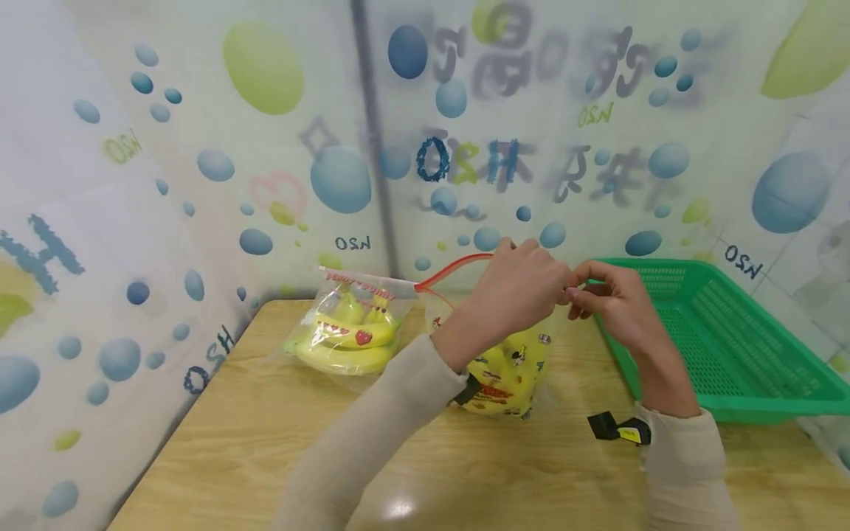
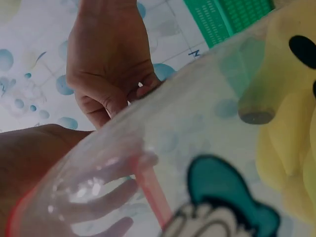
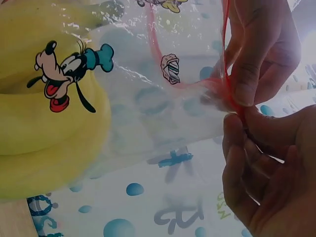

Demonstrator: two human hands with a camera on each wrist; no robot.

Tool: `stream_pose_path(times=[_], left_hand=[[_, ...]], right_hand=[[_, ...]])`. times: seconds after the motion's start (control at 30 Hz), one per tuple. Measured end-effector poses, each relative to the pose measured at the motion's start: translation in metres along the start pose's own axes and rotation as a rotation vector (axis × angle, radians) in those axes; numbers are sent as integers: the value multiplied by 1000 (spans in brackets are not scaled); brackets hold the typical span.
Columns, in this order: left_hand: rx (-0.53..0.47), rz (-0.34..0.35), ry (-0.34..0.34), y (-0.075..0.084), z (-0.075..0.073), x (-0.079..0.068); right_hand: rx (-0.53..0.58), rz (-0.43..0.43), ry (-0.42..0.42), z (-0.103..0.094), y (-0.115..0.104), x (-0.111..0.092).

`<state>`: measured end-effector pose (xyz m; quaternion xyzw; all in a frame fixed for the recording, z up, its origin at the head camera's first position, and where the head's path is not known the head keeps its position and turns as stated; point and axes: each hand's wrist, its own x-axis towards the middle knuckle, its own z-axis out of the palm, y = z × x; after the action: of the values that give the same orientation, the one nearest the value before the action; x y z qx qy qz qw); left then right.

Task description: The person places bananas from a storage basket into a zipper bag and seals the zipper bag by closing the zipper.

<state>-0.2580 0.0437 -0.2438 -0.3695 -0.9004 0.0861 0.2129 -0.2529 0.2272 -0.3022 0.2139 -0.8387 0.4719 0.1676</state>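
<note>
A clear zip bag (image 1: 508,369) with cartoon prints and a red seal stands upright on the table, with yellow bananas (image 3: 54,128) inside. Its red strip (image 3: 226,44) bows open on the left in the head view. At the right corner of this strip, my left hand (image 1: 524,284) pinches the bag edge. The right hand (image 1: 614,302) pinches the same corner between thumb and forefinger, touching the left. In the left wrist view, the bag film covers part of the left fingers (image 2: 108,197). A second zip bag (image 1: 345,324) of bananas lies to the left.
A green plastic basket (image 1: 750,402) stands on the right of the wooden table (image 1: 219,442). Behind the table hangs a light curtain (image 1: 299,199) with printed bubbles. Black wrist straps (image 1: 600,425) show near both cuffs.
</note>
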Motion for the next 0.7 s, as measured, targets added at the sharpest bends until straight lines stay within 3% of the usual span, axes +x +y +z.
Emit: stream_pose_path(times=[0.37, 0.7], left_hand=[[-56, 16, -11, -3, 4, 2], [-110, -21, 14, -17, 15, -5]], right_hand=[[-123, -17, 16, -5, -2, -4], [-149, 46, 20, -12, 5, -7]])
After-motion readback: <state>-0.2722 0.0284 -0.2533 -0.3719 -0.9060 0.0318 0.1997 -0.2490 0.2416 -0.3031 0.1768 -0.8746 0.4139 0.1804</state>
